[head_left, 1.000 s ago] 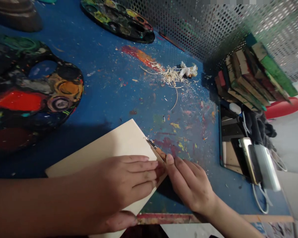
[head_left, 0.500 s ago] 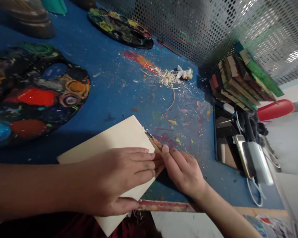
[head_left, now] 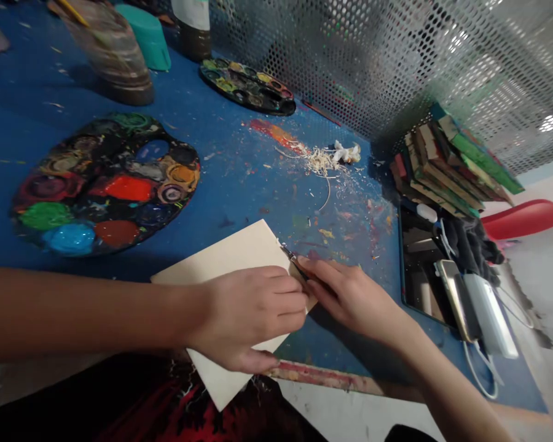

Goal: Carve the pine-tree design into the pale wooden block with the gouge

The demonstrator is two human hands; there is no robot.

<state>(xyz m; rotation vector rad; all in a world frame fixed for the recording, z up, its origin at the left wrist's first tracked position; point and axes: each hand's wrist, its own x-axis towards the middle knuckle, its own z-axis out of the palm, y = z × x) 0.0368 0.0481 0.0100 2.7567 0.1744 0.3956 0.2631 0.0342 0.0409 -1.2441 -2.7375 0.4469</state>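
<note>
A cream-coloured rectangular board (head_left: 230,261) lies aslant over the table's front edge, one corner hanging above my lap. My left hand (head_left: 255,316) presses down on it, fingers curled at its right edge and thumb apart on its surface. At that same edge my right hand (head_left: 345,291) grips a thin dark blade-like tool (head_left: 296,262), forefinger stretched along it. Its tip touches the board's edge near the far corner, where small pale shavings (head_left: 280,243) cling. The rest of the tool is hidden under my hand.
Curled shavings (head_left: 321,161) lie beyond the board on the blue paint-stained table (head_left: 239,190). A large paint palette (head_left: 105,184) sits left, a smaller one (head_left: 246,86) behind. Books (head_left: 447,162), a tablet (head_left: 419,264) and a phone (head_left: 458,301) are at right, before a perforated metal panel (head_left: 350,61).
My right hand has changed its hold, the forefinger now reaching forward along the tool, and more of the dark tool shows. My left hand stays on the board. The camera view has shifted.
</note>
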